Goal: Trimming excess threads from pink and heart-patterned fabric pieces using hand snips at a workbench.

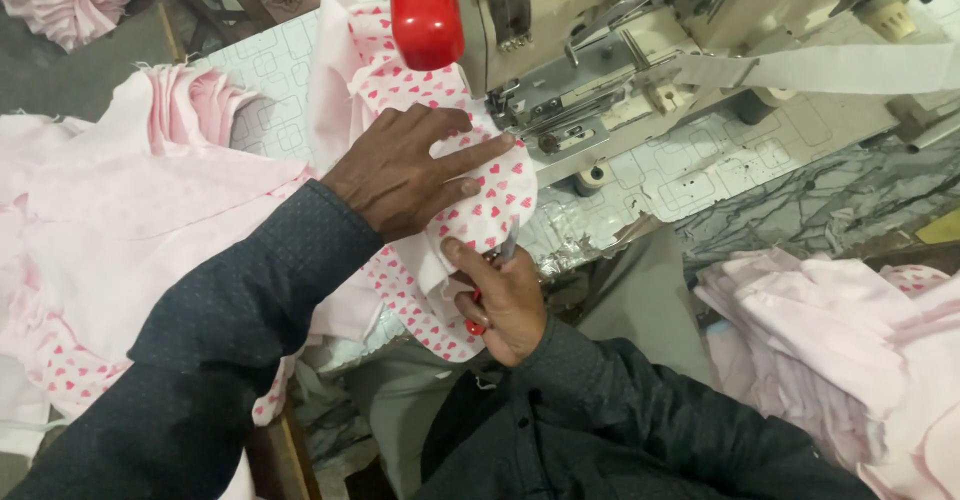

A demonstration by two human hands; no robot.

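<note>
Left hand (400,165) lies flat, fingers spread, on the heart-print cloth (490,200) just in front of the sewing machine (600,70); the right hand (505,300) pinches the cloth's near edge at the desk (700,165) rim, also gripping a small red-handled tool (477,325), mostly hidden. Pink cloth piles (120,200) crowd both sides of the machine, a red cylinder (425,10) overhangs it, and a white strap (830,68) runs off right.

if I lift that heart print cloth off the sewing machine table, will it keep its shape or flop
The heart-print cloth would probably flop: it already folds and drapes over the table edge. It looks thin and light, bunching under the left hand. It likely shifts easily on the smooth tabletop, which may be why the right hand pinches its lower edge.
</note>
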